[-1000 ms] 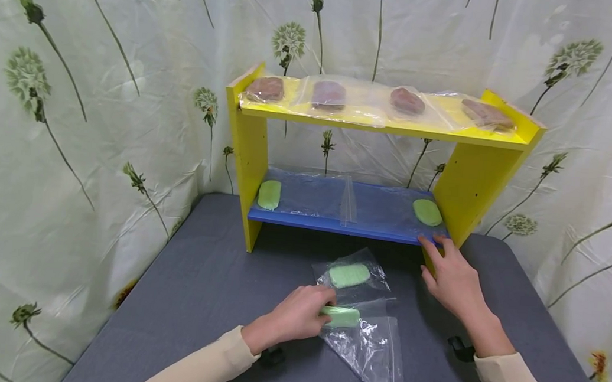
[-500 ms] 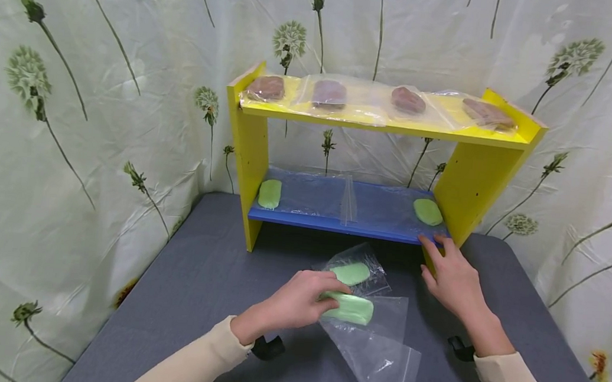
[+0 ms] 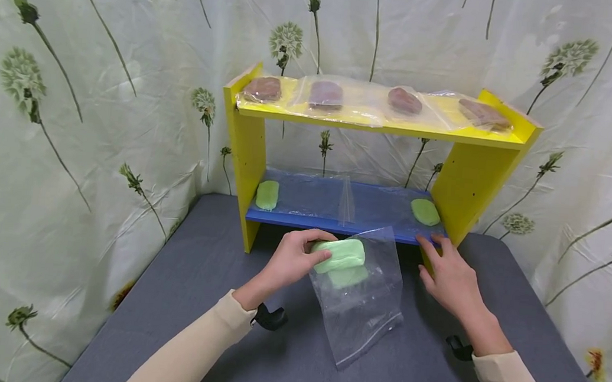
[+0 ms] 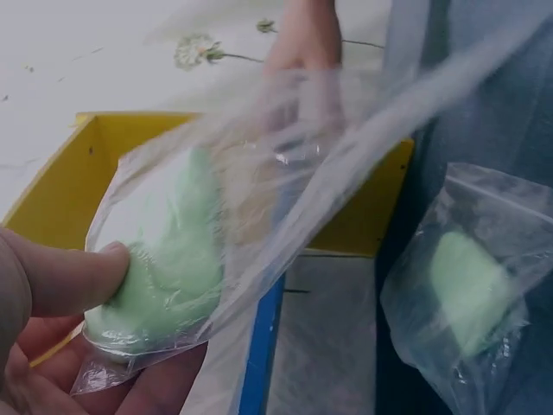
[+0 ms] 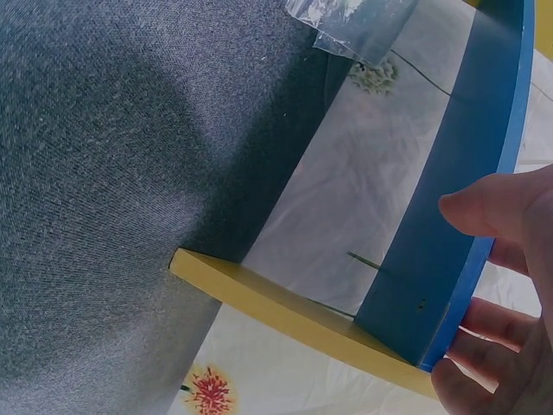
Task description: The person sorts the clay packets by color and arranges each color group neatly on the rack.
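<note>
In the head view, my left hand [image 3: 291,262] pinches a pale green bar in a clear zip bag [image 3: 341,256] above the table, just in front of the blue shelf. The left wrist view shows my thumb [image 4: 78,272] over the bag's near end and fingers beneath it. A second bagged green bar [image 4: 471,290] lies on the table, mostly behind the held bag in the head view. My right hand [image 3: 451,278] touches the right end of the blue shelf [image 3: 304,221] with its fingertips; its thumb [image 5: 492,203] stands apart below.
The yellow rack [image 3: 471,185] bears the shelf. Bagged green bars lie at its left end [image 3: 267,195] and right end [image 3: 425,212]. Several bagged reddish-brown pieces [image 3: 405,101] lie on the upper yellow board [image 3: 361,121]. A flowered curtain [image 3: 108,130] hangs behind the grey table [image 3: 170,300].
My left hand has lifted the bagged green bar off the table area and moved it up and forward, its bag now trailing below. My right hand has stayed on the shelf edge.
</note>
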`<control>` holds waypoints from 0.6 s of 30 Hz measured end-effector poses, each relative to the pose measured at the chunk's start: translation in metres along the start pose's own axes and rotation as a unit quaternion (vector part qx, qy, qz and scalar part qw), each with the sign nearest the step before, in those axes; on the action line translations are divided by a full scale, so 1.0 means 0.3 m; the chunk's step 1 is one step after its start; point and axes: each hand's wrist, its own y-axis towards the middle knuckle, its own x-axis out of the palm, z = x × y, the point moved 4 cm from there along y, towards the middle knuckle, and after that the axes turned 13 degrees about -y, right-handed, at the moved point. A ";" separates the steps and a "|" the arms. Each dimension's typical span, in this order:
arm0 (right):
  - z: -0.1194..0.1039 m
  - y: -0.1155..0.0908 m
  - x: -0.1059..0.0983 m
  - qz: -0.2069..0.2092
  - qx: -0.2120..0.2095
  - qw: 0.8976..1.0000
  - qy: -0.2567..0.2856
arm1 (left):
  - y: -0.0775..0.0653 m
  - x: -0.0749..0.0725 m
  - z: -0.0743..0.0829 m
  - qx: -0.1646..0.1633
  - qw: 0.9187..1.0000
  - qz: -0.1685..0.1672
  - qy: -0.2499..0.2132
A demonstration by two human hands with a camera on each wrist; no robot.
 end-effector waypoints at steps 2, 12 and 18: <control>0.001 0.001 -0.001 -0.001 0.000 1.000 -0.002 | 0.030 -0.014 -0.002 -0.008 1.000 0.010 -0.020; 0.002 0.000 -0.001 -0.005 0.004 1.000 -0.003 | 0.201 -0.121 0.014 -0.001 0.990 0.121 -0.066; 0.002 0.001 0.000 -0.004 0.005 1.000 0.001 | 0.268 -0.185 -0.024 -0.019 0.963 0.238 -0.126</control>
